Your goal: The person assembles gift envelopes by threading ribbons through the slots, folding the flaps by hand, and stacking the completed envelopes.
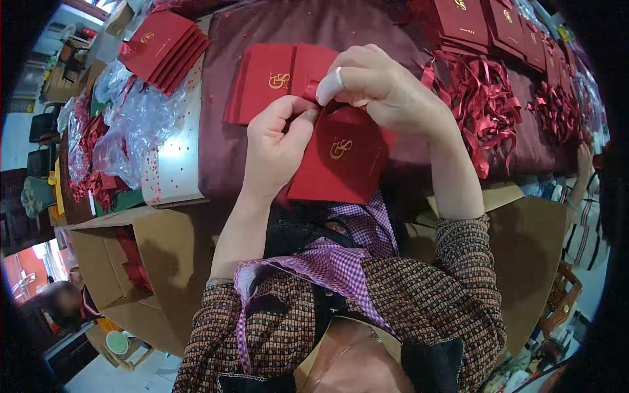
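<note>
The tablecloth (262,23) is dark maroon; the held card (341,160) on its near side is bright red with gold lettering — matched by red ribbons (485,105) on its right. Below the tablecloth, the sleeves (462,249) are black-and-tan checked — the apron (367,226), purple-and-white gingham.

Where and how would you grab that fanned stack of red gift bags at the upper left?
I'd bring the left hand in from the right and pinch the fanned stack by its right edge, where the stepped layers lie exposed; clear plastic crowds its lower side.
</note>
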Motion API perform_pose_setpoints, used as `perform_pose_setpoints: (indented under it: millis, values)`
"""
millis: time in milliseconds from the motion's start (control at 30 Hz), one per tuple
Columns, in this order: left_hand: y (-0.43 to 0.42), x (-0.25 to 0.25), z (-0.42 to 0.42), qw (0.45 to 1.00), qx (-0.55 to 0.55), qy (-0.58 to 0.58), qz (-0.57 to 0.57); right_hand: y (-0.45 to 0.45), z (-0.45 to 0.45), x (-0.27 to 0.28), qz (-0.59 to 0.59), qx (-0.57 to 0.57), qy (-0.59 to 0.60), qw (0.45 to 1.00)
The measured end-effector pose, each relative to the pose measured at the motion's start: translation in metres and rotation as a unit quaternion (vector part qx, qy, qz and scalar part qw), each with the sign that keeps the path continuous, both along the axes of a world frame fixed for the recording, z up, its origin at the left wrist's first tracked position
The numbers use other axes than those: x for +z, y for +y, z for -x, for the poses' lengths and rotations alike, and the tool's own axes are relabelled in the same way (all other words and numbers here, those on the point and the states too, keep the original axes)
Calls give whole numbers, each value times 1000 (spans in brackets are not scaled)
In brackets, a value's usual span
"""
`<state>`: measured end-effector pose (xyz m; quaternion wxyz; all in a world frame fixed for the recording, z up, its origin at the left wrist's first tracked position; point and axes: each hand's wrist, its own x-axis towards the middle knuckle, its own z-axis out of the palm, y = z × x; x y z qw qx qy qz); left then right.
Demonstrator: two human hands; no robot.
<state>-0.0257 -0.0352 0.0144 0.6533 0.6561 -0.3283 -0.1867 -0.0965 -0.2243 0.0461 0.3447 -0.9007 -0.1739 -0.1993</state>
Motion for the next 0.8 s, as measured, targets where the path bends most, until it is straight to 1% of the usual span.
perform_pose_setpoints:
  millis: [67, 133, 167, 200, 233, 267, 333, 367, 433, 467, 500, 567, 600, 667, 733, 767, 800]
  values:
    - [1, -2, -2, 1000, -13, 18, 3, 0, 0, 0, 18, -3, 3, 1000]
    - [3, -9, -7, 999, -18, 39, 0, -1, -2, -1, 32, 20, 3, 999]
    - [5, -8, -7, 994, -7, 107, 20, -4, -2, -1, 32, 20, 4, 999]
    - [9, -7, -19, 993, 13, 114, 38, -8, 0, -1, 47, 28, 16, 998]
    - [13, -14, -35, 986, 33, 127, 105, -12, 3, 1, 63, 37, 27, 997]
    - [18, -18, -50, 963, 45, 192, 184, -12, 8, 7, 48, 18, 63, 997]
    - [32, -16, -73, 961, 76, 195, 181, -16, 11, 5, 42, -1, 67, 997]
    - [36, -14, -78, 966, 75, 190, 157, -16, 11, 3, 34, -21, 70, 997]
    - [30, -10, -78, 986, 136, 85, 44, -18, 6, -4, 20, -23, 69, 997]
    - [30, -11, -76, 973, 199, -107, -56, -19, 4, -7, 6, -25, 68, 997]
    - [31, -5, -70, 973, 198, -107, -55, -18, 2, -7, 6, -26, 67, 997]
    - [35, 15, -48, 930, 177, -301, -117, -18, -1, -8, -15, -46, 86, 995]
    - [32, 21, -34, 946, 119, -278, -115, -18, -2, -10, -14, -45, 89, 995]
    - [26, 14, -20, 917, 19, -377, -130, -18, -8, -11, -57, -25, 123, 990]
    - [21, 5, -12, 930, -32, -321, -175, -16, -9, -10, -69, -29, 143, 987]
    - [20, 0, -12, 929, -23, -312, -198, -15, -8, -10, -82, -33, 163, 983]
    - [19, -4, -14, 935, -20, -293, -200, -15, -9, -18, -168, -66, 178, 967]
